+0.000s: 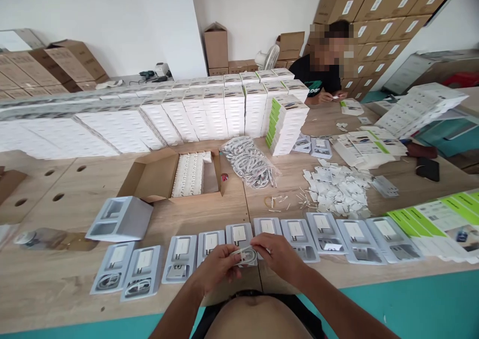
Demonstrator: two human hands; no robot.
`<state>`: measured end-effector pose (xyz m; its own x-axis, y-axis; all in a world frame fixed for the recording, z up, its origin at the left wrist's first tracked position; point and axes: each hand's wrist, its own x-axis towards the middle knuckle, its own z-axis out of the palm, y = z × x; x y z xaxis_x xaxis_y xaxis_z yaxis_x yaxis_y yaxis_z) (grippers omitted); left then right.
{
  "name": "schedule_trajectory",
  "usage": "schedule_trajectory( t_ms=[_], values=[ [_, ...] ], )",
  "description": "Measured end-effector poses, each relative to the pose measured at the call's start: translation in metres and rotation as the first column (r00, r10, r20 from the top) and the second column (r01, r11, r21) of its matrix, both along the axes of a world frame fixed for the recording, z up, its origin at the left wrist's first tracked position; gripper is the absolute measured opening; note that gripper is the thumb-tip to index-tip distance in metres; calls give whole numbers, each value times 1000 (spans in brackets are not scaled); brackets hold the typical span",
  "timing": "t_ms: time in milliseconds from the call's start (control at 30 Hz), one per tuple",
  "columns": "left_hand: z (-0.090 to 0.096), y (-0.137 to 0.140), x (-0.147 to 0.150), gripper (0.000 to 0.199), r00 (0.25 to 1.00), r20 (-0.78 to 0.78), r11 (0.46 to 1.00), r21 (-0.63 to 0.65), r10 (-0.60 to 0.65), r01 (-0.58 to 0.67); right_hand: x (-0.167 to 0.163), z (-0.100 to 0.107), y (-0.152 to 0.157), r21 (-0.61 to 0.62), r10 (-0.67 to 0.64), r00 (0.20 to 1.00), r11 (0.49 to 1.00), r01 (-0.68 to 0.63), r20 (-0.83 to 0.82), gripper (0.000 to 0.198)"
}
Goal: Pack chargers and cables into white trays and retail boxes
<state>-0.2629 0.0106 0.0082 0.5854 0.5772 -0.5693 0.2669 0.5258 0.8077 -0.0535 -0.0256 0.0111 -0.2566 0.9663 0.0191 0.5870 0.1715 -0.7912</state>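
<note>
A coiled white cable [247, 255] is held in front of me at the table's near side. My left hand [221, 263] is closed around the coil's left end, and the fingers of my right hand [277, 254] pinch it at the right. Below and behind the hands runs a row of grey trays, each with a white charger [182, 246] in its upper slot. In the two leftmost trays, a coiled cable [137, 287] lies in the lower slot. The tray [239, 228] directly behind my hands is partly hidden by them.
Stacked empty-looking trays [129, 219] stand left, by a clear bottle [35, 238]. Behind are an open carton [149, 177] of white pieces, a bag of cables [249, 162], a heap of white pieces [339, 187] and walls of white boxes [209, 112]. A co-worker [318, 77] sits far right.
</note>
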Motion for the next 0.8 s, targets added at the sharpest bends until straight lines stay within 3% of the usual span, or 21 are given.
schedule_trajectory(
  t_ms=[133, 233, 300, 433, 533, 633, 733, 800],
  values=[
    [-3, -2, 3, 24, 989, -150, 975, 221, 4, 29, -3, 4, 6, -65, 85, 909, 996, -64, 407, 24],
    [-10, -6, 6, 25, 971, -236, 914, 402, 44, 56, -12, 3, 6, -113, 21, 869, 993, 40, 494, 15],
    [-17, -9, 7, 27, 953, -289, 873, 482, 85, 69, -18, -1, 5, -191, -52, 914, 972, 139, 402, 11],
    [-31, -13, 8, 24, 948, -264, 877, 480, 178, -31, -31, -19, 7, -270, -248, 968, 930, 250, 40, 12],
    [-39, -16, 9, 24, 952, -216, 889, 447, 217, -101, -42, -36, 8, -318, -335, 918, 912, 259, -211, 14],
    [-44, -18, 11, 25, 952, -166, 889, 428, 258, -166, -52, -52, 6, -429, -420, 811, 872, 236, -408, 17],
    [-45, -18, 14, 24, 952, -103, 891, 393, 290, -229, -57, -60, 1, -556, -509, 696, 810, 188, -506, 22],
    [-45, -16, 15, 23, 955, -58, 902, 351, 290, -252, -57, -62, -1, -531, -510, 705, 818, 222, -493, 23]
  ],
)
